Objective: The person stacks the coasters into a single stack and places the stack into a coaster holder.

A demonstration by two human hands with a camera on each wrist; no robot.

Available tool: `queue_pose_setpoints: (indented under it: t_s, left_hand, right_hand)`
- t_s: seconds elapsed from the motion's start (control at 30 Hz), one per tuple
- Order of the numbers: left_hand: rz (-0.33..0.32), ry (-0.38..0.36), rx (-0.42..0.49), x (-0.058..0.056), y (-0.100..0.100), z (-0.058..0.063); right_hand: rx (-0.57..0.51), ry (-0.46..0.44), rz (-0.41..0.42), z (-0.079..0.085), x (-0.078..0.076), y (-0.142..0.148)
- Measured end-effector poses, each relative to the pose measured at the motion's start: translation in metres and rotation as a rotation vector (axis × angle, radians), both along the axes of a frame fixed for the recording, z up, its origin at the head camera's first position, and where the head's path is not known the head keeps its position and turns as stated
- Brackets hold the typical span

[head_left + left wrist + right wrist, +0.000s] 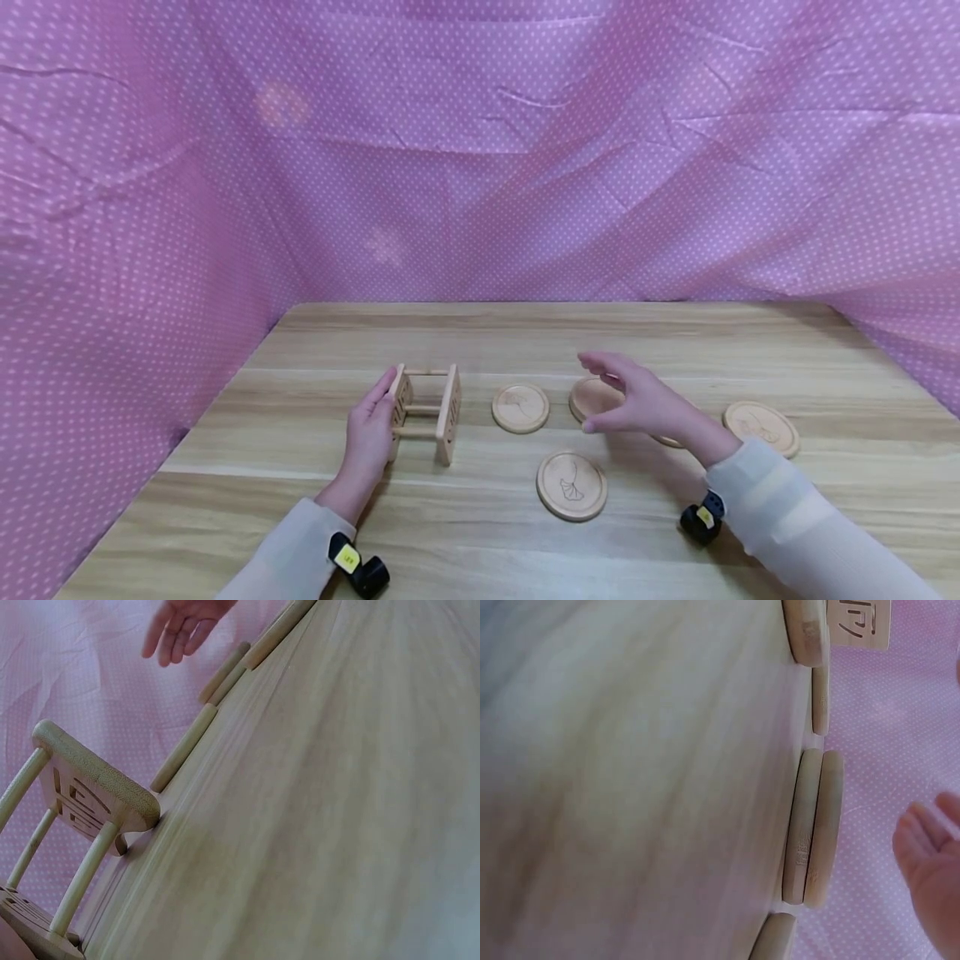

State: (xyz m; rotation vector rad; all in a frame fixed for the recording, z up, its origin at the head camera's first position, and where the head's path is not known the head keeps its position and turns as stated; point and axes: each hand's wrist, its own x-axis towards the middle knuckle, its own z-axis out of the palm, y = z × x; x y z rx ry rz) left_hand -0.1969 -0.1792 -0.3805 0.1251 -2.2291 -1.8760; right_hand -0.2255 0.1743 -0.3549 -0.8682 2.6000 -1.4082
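My left hand [369,433] lies against the outer side of a small wooden rack [448,417], its fingers along the left panel. The rack has two cut-out side panels joined by round bars [82,877]. My right hand [647,404] hovers above the table, thumb apart from the fingers, holding nothing. Below and beside its fingertips lies a round wooden coaster [588,398], partly covered from view. Another coaster [667,442] is mostly hidden under the hand. In the right wrist view two coaster edges [826,832] show side by side.
Engraved coasters lie between the hands, one farther back [521,408] and one nearer [572,486]. Another coaster [761,429] is at the right, by the right forearm. Pink dotted cloth [480,208] hangs behind and beside the wooden table [420,542].
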Motion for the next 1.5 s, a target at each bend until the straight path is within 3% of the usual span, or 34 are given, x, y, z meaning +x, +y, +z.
queue_pose_setpoints:
  t_s: [0.23,0.37,0.53,0.63,0.77,1.0,1.27,1.5]
  left_hand:
    - [0.004,-0.006,0.003,0.0,0.0,0.0]
    - [0.004,-0.007,0.005,0.0,0.0,0.0]
    - [0.004,-0.014,0.006,0.0,0.0,0.0]
    - [0.003,-0.011,0.009,0.0,0.0,0.0]
    - [0.0,-0.003,0.012,0.0,0.0,-0.001]
    - [0.003,0.001,0.014,0.0,0.0,-0.001]
    - [-0.002,0.004,0.009,0.0,0.0,-0.002]
    - [-0.001,0.005,0.012,0.0,0.0,-0.001]
  right_hand:
    - [0.008,-0.088,0.258,0.001,0.003,0.005]
    - [0.038,-0.084,0.387,0.0,0.002,0.006]
    - [0.073,-0.057,0.506,-0.004,0.0,0.006]
    - [0.073,-0.098,0.561,-0.006,0.0,0.007]
    - [0.083,-0.131,0.6,-0.007,0.001,0.006]
    - [0.141,-0.116,0.652,-0.008,-0.001,0.003]
    - [0.263,-0.129,0.637,-0.005,-0.001,-0.001]
    - [0.319,-0.091,0.689,-0.008,-0.002,-0.005]
